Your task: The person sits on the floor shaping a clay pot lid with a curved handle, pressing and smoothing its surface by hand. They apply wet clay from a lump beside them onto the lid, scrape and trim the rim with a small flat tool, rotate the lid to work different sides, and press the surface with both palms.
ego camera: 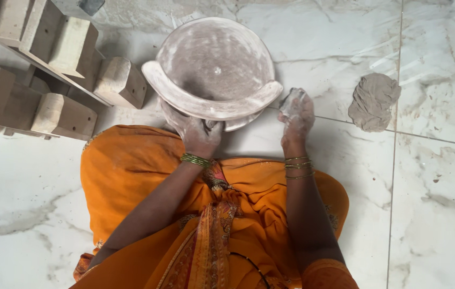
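Orange cloth (131,176) fills the lower centre of the frame, nearest to us, w/ both forearms reaching up from it. Our left hand (198,134) grips the near rim of a round, shallow clay mould (214,67) at upper centre; fingers are curled under the edge, closed on it, thumb side partly hidden. Our right hand (296,112), just right of the mould, is closed round a small pale lump (290,100), prob. clay or a rag, we can't quite tell. Risk as we judge it: the mould seems tipped up on its near edge, held by one hand only, so a slip on the dusty rim could drop it onto the marble floor (441,214) & chip it. It looks pinkish-grey, dusted white, w/ a thick curved band across the near side & a small mark at the centre. A grey clay pat (373,101) lies on the floor at right; wooden blocks (67,48) are stacked upper left.
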Demonstrator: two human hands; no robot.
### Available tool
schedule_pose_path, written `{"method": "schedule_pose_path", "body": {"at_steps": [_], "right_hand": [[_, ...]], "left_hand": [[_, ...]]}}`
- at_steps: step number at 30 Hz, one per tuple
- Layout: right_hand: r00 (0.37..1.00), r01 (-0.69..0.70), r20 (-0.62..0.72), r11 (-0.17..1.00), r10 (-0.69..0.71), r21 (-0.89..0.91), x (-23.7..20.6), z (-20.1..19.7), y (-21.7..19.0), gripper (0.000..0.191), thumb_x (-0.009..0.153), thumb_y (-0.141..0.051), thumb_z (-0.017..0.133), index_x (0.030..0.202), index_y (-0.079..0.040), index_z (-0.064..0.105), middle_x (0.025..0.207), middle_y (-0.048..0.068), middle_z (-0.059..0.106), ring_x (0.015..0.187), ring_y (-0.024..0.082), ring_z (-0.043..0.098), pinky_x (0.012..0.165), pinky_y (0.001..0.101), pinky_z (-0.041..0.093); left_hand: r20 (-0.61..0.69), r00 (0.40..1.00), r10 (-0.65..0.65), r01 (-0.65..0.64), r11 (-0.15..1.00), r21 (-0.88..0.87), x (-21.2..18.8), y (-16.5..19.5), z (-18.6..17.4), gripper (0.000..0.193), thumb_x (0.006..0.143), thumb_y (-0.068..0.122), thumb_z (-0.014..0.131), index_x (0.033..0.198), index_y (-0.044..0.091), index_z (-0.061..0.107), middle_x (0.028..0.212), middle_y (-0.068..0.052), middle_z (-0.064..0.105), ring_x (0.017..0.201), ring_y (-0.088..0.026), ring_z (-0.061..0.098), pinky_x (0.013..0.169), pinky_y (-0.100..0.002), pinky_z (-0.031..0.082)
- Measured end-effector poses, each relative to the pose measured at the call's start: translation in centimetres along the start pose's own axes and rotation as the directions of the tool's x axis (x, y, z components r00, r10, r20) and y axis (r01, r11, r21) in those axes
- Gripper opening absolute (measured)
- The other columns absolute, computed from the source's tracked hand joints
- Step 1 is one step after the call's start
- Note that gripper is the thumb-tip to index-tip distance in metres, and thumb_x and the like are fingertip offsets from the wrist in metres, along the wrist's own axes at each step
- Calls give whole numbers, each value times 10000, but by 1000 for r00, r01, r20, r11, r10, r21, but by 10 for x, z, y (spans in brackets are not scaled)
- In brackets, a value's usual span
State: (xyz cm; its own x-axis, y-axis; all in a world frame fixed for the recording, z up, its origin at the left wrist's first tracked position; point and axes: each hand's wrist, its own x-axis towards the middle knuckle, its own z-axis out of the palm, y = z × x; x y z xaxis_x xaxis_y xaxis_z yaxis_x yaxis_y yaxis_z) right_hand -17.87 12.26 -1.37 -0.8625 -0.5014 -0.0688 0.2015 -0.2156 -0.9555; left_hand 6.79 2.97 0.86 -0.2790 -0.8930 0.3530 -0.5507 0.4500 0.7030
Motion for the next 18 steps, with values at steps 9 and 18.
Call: {"method": "schedule_pose_path", "body": {"at_steps": [9, 18], "right_hand": [[936, 276, 280, 938, -213, -211, -8, -5, -11, 313, 1077, -164, 628, 1348, -7, 623, 1002, 53, 694, 772, 84, 592, 591, 216, 473], [910, 415, 307, 649, -280, -638, -50, 20, -26, 283, 1035, -182, 640, 1243, 5, 684, 887, 71, 724, 654, 95, 629, 540, 231, 539]], "left_hand": [[411, 887, 210, -92, 953, -289, 84, -71, -29, 363, 860, 320, 708, 1137, 96, 774, 1410, -183, 656, 1444, -361, 500, 1253, -473, 367], [-50, 966, 254, -257, 917, -304, 72, -61, -2, 431, 864, 247, 742, 1221, 6, 745, 1658, -320, 264, 1566, -467, 236, 1286, -530, 199]]}}
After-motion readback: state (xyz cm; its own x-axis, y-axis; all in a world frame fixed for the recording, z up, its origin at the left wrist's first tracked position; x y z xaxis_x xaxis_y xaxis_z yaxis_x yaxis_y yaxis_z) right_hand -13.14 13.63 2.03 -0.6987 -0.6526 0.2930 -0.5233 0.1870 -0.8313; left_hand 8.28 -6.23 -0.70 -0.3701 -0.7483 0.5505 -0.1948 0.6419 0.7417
